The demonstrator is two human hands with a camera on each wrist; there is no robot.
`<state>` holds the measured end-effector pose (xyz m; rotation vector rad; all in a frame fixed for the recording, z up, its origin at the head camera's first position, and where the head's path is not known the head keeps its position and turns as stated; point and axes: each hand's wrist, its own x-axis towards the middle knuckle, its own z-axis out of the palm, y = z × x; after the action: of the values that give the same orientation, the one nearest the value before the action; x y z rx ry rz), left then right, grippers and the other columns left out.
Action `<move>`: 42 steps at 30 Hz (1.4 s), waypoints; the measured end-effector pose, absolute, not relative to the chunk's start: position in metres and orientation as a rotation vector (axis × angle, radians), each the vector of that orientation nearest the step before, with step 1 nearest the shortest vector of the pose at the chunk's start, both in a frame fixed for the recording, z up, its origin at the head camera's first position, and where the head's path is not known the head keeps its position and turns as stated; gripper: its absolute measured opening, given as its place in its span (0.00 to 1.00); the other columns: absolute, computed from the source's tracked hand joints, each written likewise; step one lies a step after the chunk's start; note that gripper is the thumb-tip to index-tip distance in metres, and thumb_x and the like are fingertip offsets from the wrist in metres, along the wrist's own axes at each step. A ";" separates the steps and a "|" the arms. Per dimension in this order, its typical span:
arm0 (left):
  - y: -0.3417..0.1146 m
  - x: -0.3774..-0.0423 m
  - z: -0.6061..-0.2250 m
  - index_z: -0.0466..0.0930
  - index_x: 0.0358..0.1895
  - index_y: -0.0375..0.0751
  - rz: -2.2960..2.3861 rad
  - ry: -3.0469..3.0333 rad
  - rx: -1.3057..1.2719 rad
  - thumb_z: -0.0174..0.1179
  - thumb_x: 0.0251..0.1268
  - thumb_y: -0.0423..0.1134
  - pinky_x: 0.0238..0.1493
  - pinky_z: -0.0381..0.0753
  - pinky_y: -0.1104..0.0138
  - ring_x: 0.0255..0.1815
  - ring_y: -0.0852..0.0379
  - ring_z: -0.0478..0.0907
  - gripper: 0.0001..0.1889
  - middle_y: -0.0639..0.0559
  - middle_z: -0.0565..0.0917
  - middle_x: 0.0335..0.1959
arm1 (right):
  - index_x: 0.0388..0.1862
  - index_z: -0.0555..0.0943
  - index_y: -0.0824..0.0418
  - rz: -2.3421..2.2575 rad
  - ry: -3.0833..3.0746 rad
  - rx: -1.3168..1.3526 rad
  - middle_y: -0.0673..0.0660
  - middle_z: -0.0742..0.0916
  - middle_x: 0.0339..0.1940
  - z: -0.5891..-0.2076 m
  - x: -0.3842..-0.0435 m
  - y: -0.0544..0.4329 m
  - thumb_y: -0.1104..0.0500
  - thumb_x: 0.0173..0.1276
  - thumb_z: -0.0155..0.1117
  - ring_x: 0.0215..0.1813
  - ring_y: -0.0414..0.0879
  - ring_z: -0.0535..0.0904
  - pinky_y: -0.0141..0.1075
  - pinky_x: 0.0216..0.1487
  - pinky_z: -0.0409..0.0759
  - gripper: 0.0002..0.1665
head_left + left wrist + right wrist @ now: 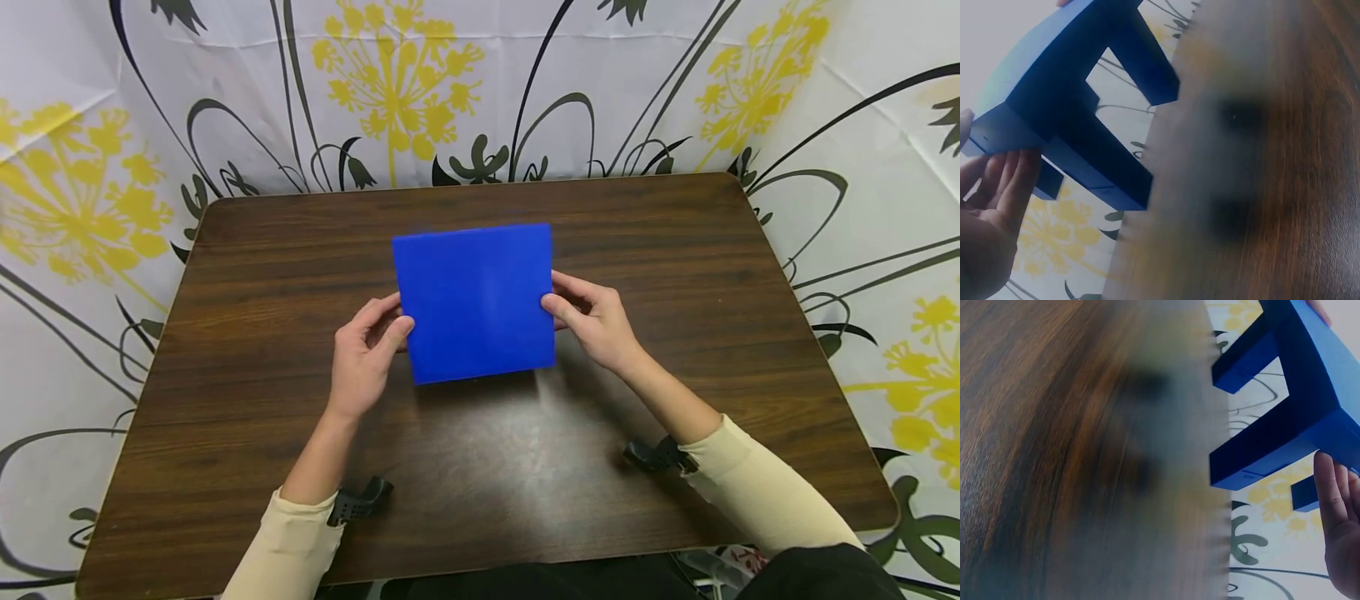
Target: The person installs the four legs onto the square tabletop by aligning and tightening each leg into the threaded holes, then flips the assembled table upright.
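Both hands hold a small blue stool (480, 304) with a flat square top and short square legs. In the head view only its top shows; the wrist views show the legs (1107, 165) pointing down, their ends apart from the table surface. My left hand (362, 358) grips the left edge, thumb on the top and fingers underneath. On the right edge my right hand (596, 321) holds likewise, its thumb over the top's rim. Fingers (1332, 494) of the right hand lie against the stool's side in the right wrist view.
A dark wood-grain table (262, 333) stretches beneath the stool. White fabric (247, 75) with yellow and grey plant prints hangs behind and at both sides. Black wrist cameras (360, 500) sit on the cream sleeves. The table's front edge lies close to the person's dark clothing.
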<state>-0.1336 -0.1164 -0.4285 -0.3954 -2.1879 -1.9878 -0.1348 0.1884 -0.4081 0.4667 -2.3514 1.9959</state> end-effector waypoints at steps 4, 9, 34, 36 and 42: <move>-0.116 -0.134 -0.427 0.76 0.57 0.22 -2.122 -2.193 -0.290 0.58 0.69 0.28 0.36 0.82 0.70 0.36 0.61 0.82 0.17 0.48 0.81 0.39 | 0.64 0.75 0.71 2.066 -2.357 0.364 0.69 0.85 0.49 -0.424 -0.142 0.191 0.68 0.71 0.60 0.39 0.44 0.85 0.41 0.34 0.84 0.23; -0.116 -0.135 -0.424 0.75 0.60 0.24 -2.254 -2.245 -0.130 0.58 0.72 0.35 0.32 0.83 0.66 0.35 0.60 0.82 0.20 0.51 0.83 0.40 | 0.63 0.77 0.68 2.163 -2.364 0.226 0.65 0.86 0.51 -0.426 -0.144 0.191 0.59 0.72 0.63 0.40 0.48 0.86 0.44 0.34 0.85 0.24; -0.119 -0.141 -0.424 0.72 0.64 0.28 -2.442 -2.419 0.106 0.56 0.74 0.47 0.39 0.81 0.65 0.42 0.53 0.79 0.27 0.54 0.84 0.40 | 0.62 0.77 0.68 2.354 -2.471 -0.206 0.64 0.84 0.51 -0.429 -0.150 0.187 0.45 0.70 0.64 0.43 0.50 0.82 0.38 0.33 0.84 0.33; -0.119 -0.141 -0.425 0.72 0.64 0.27 -2.454 -2.413 0.117 0.56 0.74 0.46 0.39 0.81 0.66 0.41 0.55 0.79 0.27 0.54 0.84 0.39 | 0.62 0.77 0.68 2.362 -2.472 -0.220 0.64 0.84 0.51 -0.430 -0.150 0.186 0.45 0.69 0.64 0.43 0.50 0.83 0.39 0.33 0.84 0.33; -0.120 -0.142 -0.429 0.71 0.64 0.25 -2.493 -2.395 0.121 0.54 0.75 0.45 0.37 0.82 0.67 0.37 0.59 0.80 0.26 0.54 0.84 0.37 | 0.62 0.77 0.68 2.381 -2.464 -0.234 0.64 0.85 0.49 -0.432 -0.151 0.186 0.45 0.69 0.65 0.43 0.51 0.84 0.40 0.34 0.84 0.33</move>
<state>-0.1417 -0.1196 -0.4287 0.1207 -2.3947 -2.4926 -0.1512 0.1859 -0.4325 -0.2336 -2.4639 2.3805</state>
